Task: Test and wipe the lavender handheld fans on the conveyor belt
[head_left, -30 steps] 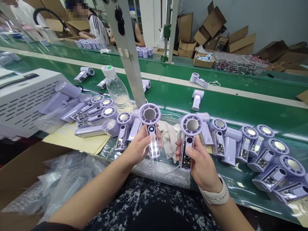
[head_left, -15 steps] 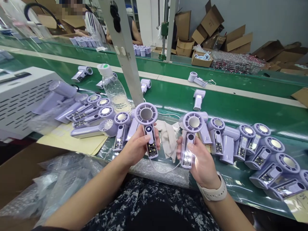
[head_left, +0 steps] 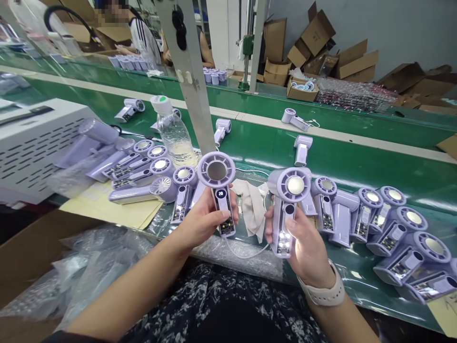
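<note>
My left hand [head_left: 203, 216] is wrapped round the handle of a lilac handheld fan [head_left: 222, 202], whose small round display is lit and reads what looks like 29. In my right hand [head_left: 310, 238] is a second lilac handheld fan [head_left: 291, 209], with bright lights glowing in the lower handle and its head turned slightly to the right. A thin white cable [head_left: 246, 256] hangs between the two fans. Both thumbs lie on the handle fronts. Behind and between the hands lies a crumpled pale cloth [head_left: 252, 207].
More lilac fans [head_left: 389, 236] stand in rows on the right, others [head_left: 157, 164] on the left by a plastic bottle [head_left: 174, 133]. A metal post [head_left: 196, 90] rises ahead. Further fans lie on the green belt [head_left: 260, 143]. At lower left is a carton [head_left: 21, 257] with plastic bags. Co-workers sit across.
The right-hand fan has tilted, its head turning to the right and slightly nearer. The left fan's display number has changed, and its thumb has shifted lower. The view has swung slightly left.
</note>
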### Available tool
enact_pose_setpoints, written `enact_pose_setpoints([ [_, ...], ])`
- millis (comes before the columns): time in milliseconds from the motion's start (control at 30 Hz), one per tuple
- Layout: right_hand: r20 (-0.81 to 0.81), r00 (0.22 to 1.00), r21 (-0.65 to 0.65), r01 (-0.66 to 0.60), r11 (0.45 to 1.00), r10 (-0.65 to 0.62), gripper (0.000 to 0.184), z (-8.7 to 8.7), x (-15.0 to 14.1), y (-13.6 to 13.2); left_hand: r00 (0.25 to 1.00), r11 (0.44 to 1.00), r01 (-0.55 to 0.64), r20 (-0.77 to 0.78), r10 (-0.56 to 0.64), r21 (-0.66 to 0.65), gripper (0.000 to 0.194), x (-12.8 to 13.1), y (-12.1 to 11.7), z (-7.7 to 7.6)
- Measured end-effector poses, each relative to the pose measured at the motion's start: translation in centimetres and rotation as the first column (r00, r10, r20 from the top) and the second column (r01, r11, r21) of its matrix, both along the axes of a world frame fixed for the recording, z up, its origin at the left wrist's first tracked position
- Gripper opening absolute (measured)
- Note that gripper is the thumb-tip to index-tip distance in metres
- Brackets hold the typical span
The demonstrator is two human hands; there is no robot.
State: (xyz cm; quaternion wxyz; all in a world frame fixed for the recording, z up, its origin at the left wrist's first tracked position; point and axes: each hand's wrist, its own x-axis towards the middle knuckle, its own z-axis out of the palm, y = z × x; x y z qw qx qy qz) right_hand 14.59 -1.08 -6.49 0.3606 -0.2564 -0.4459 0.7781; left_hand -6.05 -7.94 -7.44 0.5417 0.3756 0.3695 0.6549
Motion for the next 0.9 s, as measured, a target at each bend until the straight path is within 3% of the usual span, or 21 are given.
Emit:
enact_pose_setpoints([
  [167,-0.001,0.999,-0.016,0.052,0.999,-0.052,0.020,0.4,0.8,0.1,0.989,0.995,-0.096,-0.113,0.093,-0.026,0.045,0.0,1.1,-1.0],
  [300,-0.004,0.994,-0.018,0.111,0.994,-0.111,0.020,0.5,1.6,-0.1,0.987,0.994,-0.091,-0.137,0.084,-0.052,0.048,0.6,1.7,-1.3],
  [667,-0.059,0.992,-0.017,0.110,0.994,-0.111,0.031,0.3,2.1,0.2,0.982,0.988,-0.086,-0.178,0.062,-0.127,0.052,1.9,1.3,-0.4],
  [800,-0.106,0.984,0.094,0.153,0.984,-0.143,0.041,0.2,1.7,-0.8,0.961,0.980,-0.156,-0.248,0.121,-0.128,0.051,1.8,1.5,-1.0],
  [900,-0.020,0.985,0.233,0.172,0.957,-0.172,0.044,-1.1,0.6,-1.7,0.863,0.928,-0.334,-0.450,0.231,-0.164,0.046,1.5,1.9,-2.2],
])
